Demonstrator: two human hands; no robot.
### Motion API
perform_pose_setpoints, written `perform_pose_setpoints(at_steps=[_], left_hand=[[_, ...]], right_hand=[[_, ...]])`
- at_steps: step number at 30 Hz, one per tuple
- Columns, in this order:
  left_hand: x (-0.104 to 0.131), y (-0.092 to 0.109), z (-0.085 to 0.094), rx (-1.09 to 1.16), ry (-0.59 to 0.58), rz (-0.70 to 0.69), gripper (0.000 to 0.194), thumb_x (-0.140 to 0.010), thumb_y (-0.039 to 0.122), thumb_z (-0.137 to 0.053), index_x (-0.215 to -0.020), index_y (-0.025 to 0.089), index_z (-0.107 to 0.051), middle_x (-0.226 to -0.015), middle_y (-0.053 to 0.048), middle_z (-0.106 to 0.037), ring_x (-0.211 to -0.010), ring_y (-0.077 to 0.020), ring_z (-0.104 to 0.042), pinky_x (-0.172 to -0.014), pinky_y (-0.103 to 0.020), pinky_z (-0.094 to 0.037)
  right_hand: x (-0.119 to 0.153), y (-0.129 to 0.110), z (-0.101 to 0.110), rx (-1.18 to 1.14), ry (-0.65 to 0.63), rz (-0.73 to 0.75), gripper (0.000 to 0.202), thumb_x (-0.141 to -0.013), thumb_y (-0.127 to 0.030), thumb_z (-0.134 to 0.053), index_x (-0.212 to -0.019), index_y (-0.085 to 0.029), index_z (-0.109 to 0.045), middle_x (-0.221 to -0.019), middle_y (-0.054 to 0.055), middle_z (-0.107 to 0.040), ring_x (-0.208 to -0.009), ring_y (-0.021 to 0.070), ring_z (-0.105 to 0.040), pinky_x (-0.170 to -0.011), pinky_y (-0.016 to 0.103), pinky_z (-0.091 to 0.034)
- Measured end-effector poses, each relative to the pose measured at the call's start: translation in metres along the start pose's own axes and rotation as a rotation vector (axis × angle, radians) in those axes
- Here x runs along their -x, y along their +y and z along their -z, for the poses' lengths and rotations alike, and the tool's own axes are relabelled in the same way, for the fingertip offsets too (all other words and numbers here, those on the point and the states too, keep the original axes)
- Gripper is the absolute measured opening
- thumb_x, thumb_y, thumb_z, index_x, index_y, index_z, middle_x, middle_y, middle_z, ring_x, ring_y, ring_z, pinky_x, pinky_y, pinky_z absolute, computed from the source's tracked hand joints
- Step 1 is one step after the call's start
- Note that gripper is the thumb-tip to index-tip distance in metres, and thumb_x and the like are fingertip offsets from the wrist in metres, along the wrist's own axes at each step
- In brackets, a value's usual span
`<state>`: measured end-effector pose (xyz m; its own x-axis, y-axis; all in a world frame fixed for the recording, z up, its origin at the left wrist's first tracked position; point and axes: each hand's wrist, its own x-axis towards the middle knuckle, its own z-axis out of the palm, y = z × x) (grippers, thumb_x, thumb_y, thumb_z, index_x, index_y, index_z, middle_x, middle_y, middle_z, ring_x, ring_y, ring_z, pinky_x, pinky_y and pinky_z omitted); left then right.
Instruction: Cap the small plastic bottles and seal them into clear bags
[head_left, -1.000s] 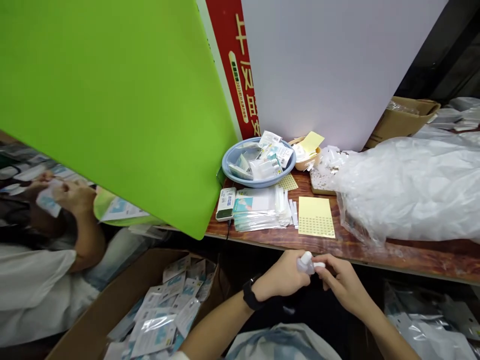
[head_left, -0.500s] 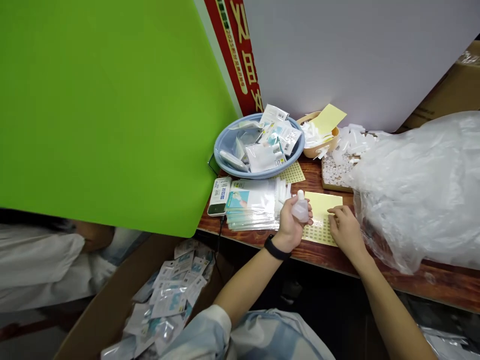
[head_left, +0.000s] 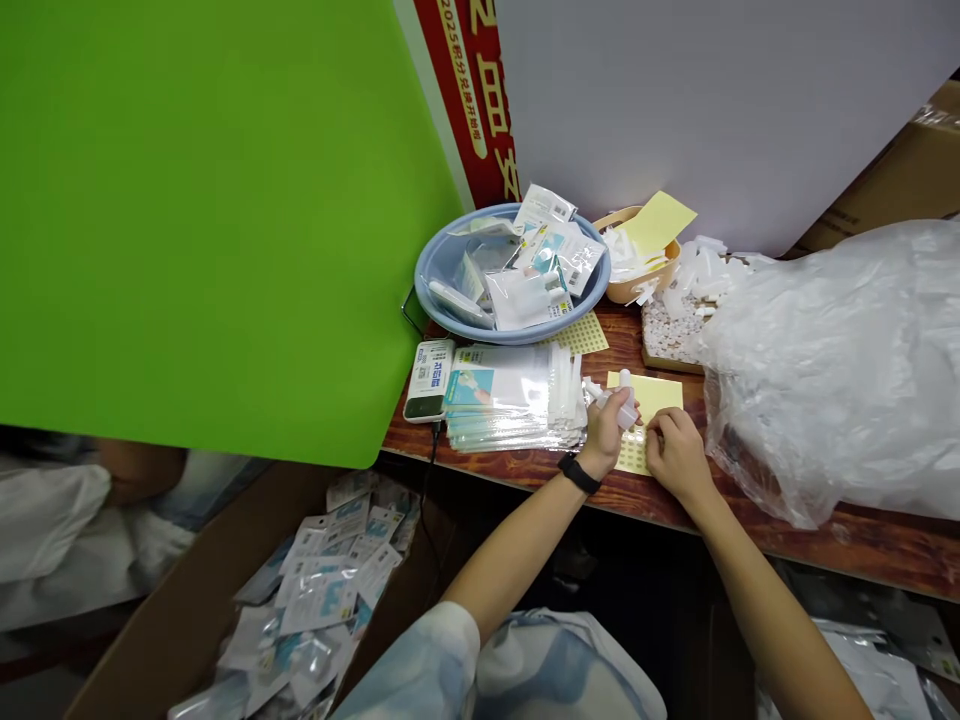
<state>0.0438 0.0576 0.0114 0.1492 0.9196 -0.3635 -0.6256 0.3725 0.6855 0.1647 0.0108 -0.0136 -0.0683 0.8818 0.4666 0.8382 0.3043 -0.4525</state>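
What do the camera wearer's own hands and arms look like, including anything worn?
The left hand and right hand are gloveless. A black band circles the left wrist; the right wrist has none. The left sleeve, pale blue and white, ends near the elbow; no right sleeve shows.

A packing workshop, with bagged goods filling a cardboard box (head_left: 187,590)

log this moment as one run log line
left hand: holds small translucent bottle | right hand: at yellow sticker sheet
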Motion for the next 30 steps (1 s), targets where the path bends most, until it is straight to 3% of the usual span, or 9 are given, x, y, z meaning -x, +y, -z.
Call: perform_pose_setpoints(at_steps=[8, 18, 22, 25, 30], left_hand=[[-0.001, -0.004, -0.001, -0.012, -0.002, -0.045, 0.029, -0.070, 0.039, -0.071, -0.072, 0.016, -0.054, -0.062, 0.001, -0.059, -0.052, -0.0099, -0.055, -0.055, -0.025, -0.042], [-0.001, -0.006, 0.000, -0.019, -0.001, -0.046, 0.029, -0.068, 0.039, -0.073, -0.072, 0.015, -0.057, -0.061, 0.001, -0.060, -0.052, -0.0101, -0.054, -0.055, -0.025, -0.044], [-0.001, -0.003, -0.002, -0.011, 0.009, -0.010, 0.029, -0.071, 0.040, -0.072, -0.073, 0.014, -0.058, -0.060, 0.001, -0.060, -0.050, -0.0097, -0.054, -0.054, -0.024, -0.042], [0.001, 0.005, -0.007, 0.020, -0.003, 0.031, 0.029, -0.075, 0.040, -0.070, -0.073, 0.014, -0.058, -0.059, 0.000, -0.059, -0.050, -0.0104, -0.054, -0.053, -0.024, -0.041], [0.010, 0.022, -0.022, 0.156, -0.041, 0.056, 0.026, -0.082, 0.040, -0.061, -0.076, 0.016, -0.055, -0.064, 0.000, -0.059, -0.056, -0.0112, -0.055, -0.058, -0.024, -0.042]], right_hand=[[0.006, -0.001, 0.001, 0.008, 0.021, 0.005, 0.017, -0.082, -0.013, -0.048, -0.082, -0.019, -0.064, -0.088, 0.011, -0.060, -0.084, 0.0252, -0.055, -0.078, 0.041, -0.049], [-0.005, 0.006, 0.000, -0.127, 0.006, -0.089, 0.013, -0.082, -0.020, -0.050, -0.069, -0.022, -0.050, -0.078, 0.007, -0.055, -0.076, 0.0229, -0.052, -0.073, 0.038, -0.046], [-0.007, 0.005, 0.009, -0.248, 0.057, -0.164, 0.013, -0.084, -0.024, -0.049, -0.071, -0.023, -0.048, -0.075, 0.004, -0.054, -0.071, 0.0200, -0.051, -0.067, 0.034, -0.045], [-0.011, -0.006, 0.020, -0.368, 0.135, -0.203, 0.017, -0.089, -0.031, -0.049, -0.075, -0.022, -0.050, -0.079, 0.004, -0.057, -0.075, 0.0191, -0.055, -0.070, 0.034, -0.048], [-0.027, -0.042, 0.026, -0.549, 0.238, -0.216, 0.022, -0.092, -0.039, -0.052, -0.079, -0.020, -0.055, -0.107, 0.011, -0.061, -0.105, 0.0229, -0.059, -0.094, 0.041, -0.046]])
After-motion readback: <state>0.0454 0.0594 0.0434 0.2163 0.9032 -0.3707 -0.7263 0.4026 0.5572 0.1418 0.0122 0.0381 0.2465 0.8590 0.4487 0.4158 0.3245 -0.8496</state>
